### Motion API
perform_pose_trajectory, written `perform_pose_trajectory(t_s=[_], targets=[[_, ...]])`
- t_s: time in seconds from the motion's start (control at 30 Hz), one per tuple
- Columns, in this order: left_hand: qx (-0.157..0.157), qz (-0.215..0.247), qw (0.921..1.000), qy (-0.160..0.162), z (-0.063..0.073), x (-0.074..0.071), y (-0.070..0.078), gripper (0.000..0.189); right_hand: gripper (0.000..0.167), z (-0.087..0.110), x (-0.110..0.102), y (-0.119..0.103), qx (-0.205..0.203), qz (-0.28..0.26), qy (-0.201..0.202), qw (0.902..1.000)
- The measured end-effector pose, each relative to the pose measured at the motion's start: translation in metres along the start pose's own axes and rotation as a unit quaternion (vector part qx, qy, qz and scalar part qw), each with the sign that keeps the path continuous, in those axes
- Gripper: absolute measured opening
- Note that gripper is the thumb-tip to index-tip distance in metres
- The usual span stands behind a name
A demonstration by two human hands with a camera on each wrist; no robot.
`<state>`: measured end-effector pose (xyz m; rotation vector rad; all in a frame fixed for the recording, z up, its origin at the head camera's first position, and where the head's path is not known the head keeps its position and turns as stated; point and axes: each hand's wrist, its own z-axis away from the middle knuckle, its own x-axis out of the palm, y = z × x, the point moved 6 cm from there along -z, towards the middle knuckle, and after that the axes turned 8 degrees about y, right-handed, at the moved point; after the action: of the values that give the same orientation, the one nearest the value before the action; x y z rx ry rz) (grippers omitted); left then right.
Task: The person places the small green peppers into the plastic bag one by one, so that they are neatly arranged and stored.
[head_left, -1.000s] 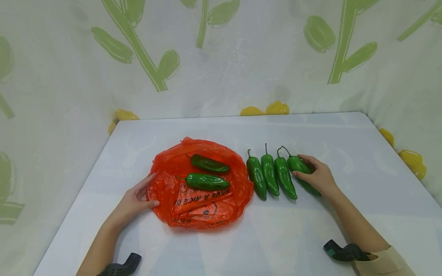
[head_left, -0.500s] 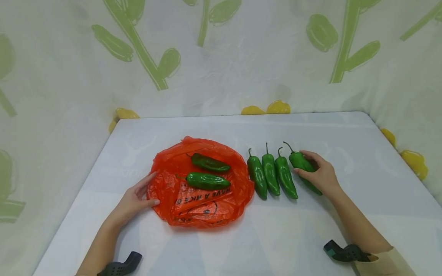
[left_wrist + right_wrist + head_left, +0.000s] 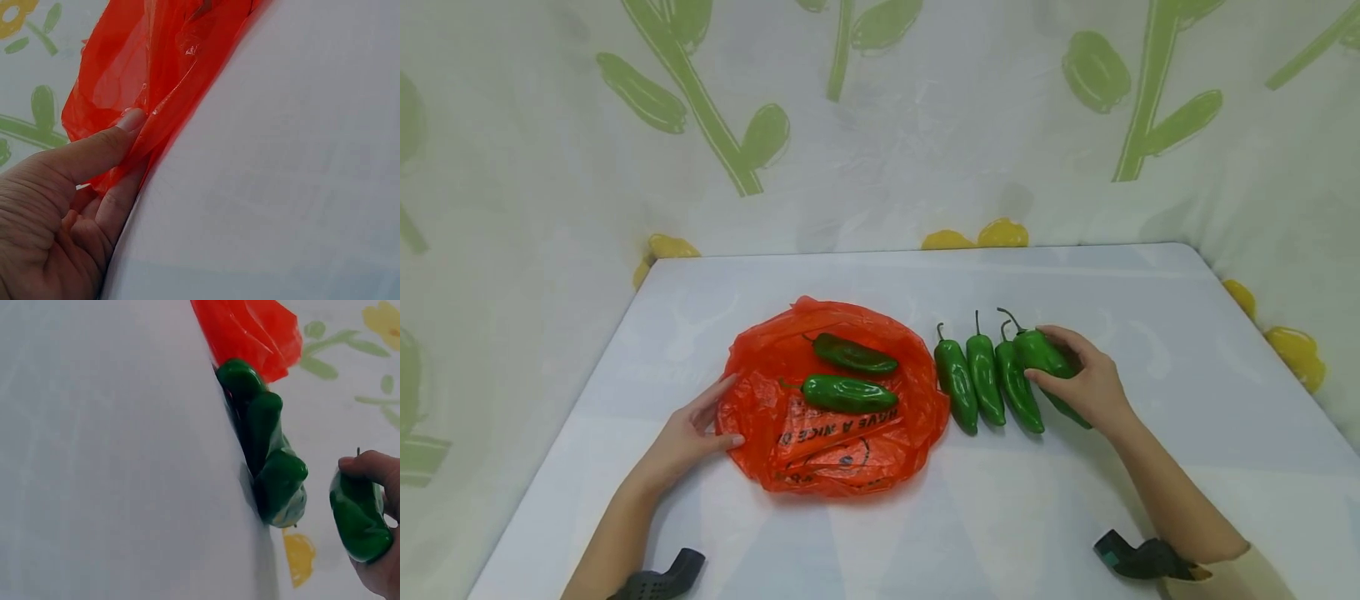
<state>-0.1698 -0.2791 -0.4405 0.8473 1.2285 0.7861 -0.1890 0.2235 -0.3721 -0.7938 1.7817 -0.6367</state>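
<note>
My right hand [image 3: 1086,379] grips a green chili pepper [image 3: 1043,354] between thumb and fingers. In the right wrist view the held pepper [image 3: 356,515] is raised off the table, apart from the row. Three more green peppers [image 3: 985,379] lie side by side just left of it, stems pointing away. At the left, my left hand [image 3: 688,442] pinches the edge of a red plastic bag [image 3: 842,454], thumb on top and fingers beneath in the left wrist view. Two green peppers [image 3: 850,393] lie on the spread bag, stems to the left.
Everything rests on a white table [image 3: 1015,517]. Behind it and at both sides hangs a pale wall covering [image 3: 925,150] printed with green leaves and yellow flowers. Black wrist-worn devices [image 3: 1146,557] sit on both forearms.
The right hand has lifted its pepper, first slightly right, then left toward the row, where it now overlaps the nearest pepper in the head view. The left hand and bag stay put.
</note>
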Motion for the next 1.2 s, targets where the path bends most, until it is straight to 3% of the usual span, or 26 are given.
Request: perform_pose_trajectory(t_s=[0.37, 0.67, 1.2], targets=[[-0.001, -0.005, 1.0000, 0.003, 0.003, -0.002, 0.003, 0.082, 0.060, 0.008, 0.010, -0.032, -0.066, -0.051, -0.018, 0.9963], [0.008, 0.004, 1.0000, 0.001, 0.003, -0.001, 0.004, 0.080, 0.060, 0.012, 0.015, -0.060, -0.130, -0.056, -0.013, 0.9899], [0.014, 0.000, 0.9999, 0.001, 0.002, -0.001, 0.003, 0.081, 0.056, 0.003, 0.039, -0.105, -0.116, -0.106, -0.068, 0.9853]])
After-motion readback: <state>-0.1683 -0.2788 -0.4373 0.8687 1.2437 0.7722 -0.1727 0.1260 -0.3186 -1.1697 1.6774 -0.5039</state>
